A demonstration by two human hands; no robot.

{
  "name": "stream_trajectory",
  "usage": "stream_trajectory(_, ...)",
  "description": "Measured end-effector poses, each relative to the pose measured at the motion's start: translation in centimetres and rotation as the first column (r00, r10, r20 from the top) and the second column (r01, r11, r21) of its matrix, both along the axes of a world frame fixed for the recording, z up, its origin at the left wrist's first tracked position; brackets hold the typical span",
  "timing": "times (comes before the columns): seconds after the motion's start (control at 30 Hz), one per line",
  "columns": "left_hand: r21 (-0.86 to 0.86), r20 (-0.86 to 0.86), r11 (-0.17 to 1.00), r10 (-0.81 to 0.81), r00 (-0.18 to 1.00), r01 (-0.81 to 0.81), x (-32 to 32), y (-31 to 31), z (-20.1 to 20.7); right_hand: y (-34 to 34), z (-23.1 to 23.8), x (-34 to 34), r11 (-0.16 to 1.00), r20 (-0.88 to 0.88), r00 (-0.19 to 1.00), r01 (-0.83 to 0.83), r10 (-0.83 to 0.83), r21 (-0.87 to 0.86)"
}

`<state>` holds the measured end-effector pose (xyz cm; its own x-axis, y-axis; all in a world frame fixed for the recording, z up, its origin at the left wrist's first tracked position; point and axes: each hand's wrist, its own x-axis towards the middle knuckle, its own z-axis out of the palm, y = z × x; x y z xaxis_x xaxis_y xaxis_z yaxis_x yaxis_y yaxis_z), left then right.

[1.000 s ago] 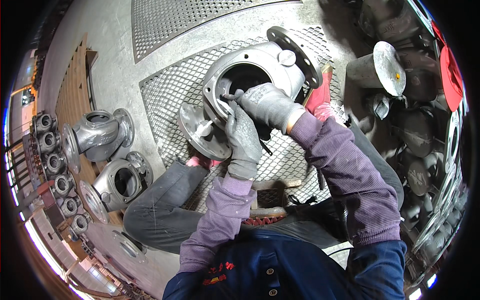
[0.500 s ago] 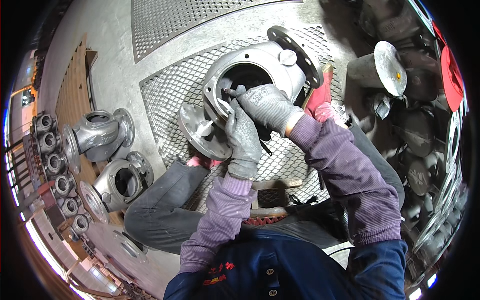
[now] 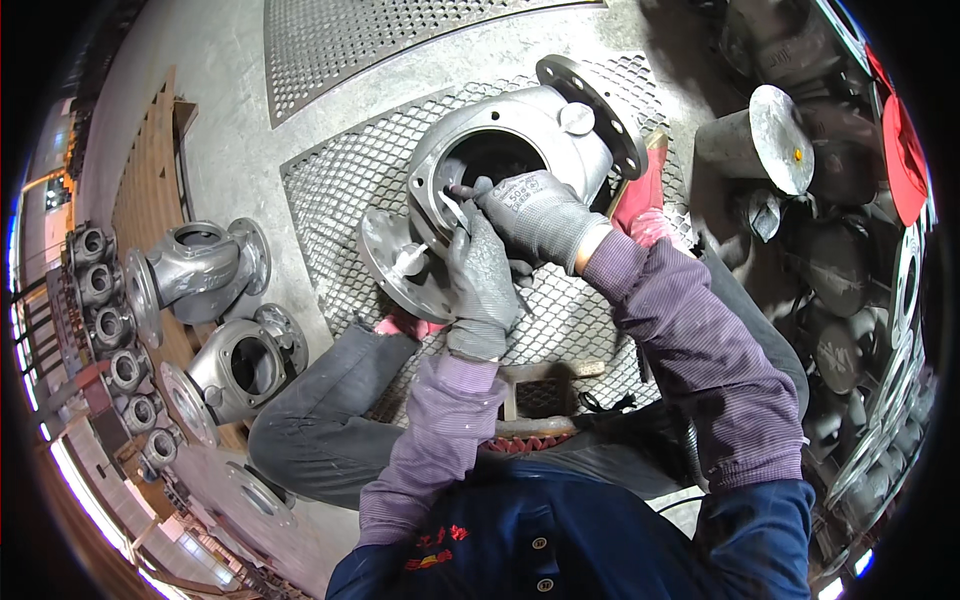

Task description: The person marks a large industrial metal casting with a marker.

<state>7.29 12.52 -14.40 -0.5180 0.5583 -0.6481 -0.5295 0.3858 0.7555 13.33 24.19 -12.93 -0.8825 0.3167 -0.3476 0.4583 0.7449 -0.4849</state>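
A large grey cast-metal valve body (image 3: 565,125), with a round opening turned toward me, lies on the mesh between my legs. Both my hands wear grey knit gloves and meet at the near rim of that opening. My left hand (image 3: 482,275) is closed round a thin pale strip (image 3: 455,212), whose exact kind I cannot make out. From the right, my right hand (image 3: 540,210) reaches in with bent fingers, its fingertips at the strip's upper end. Below my left hand a thin dark end pokes out. The valve's lower flange (image 3: 395,265) sits beside my left hand.
Two more valve bodies (image 3: 195,270) (image 3: 240,370) stand on a wooden pallet (image 3: 150,190) at the left, with several smaller castings (image 3: 125,370) beyond. Metal mesh (image 3: 335,200) lies under the work. A flanged casting (image 3: 780,140) and many dark castings crowd the right side.
My left hand has shifted slightly down and left, and the pale strip's tilt has changed a little. My right hand stays nearly in place; the valve body has barely moved.
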Motion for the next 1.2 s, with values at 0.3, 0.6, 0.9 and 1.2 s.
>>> stream_trajectory(0.3, -0.005, 0.306, 0.994, -0.105, 0.946, 0.112, -3.4, 1.2, 1.4, 0.2, -0.5, -0.1, 0.999, 0.037, 0.999, 0.038, -0.038, -0.012)
stream_trajectory(0.6, 0.077, 0.260, 0.995, -0.088, 0.962, 0.070, -3.1, 0.9, 0.2, 0.7, -0.5, -0.1, 0.999, 0.082, 0.996, -0.035, 0.037, -0.033)
stream_trajectory(0.9, 0.045, 0.375, 0.998, -0.060, 0.925, 0.046, -3.2, 0.6, 0.2, -0.1, 0.2, -0.1, 0.997, 0.028, 0.999, 0.016, -0.018, 0.074)
stream_trajectory(1.2, 0.121, 0.412, 0.991, -0.107, 0.905, 0.062, -3.5, 0.4, -0.4, 0.5, 0.9, -0.4, 0.999, 0.128, 0.992, 0.023, -0.020, -0.024)
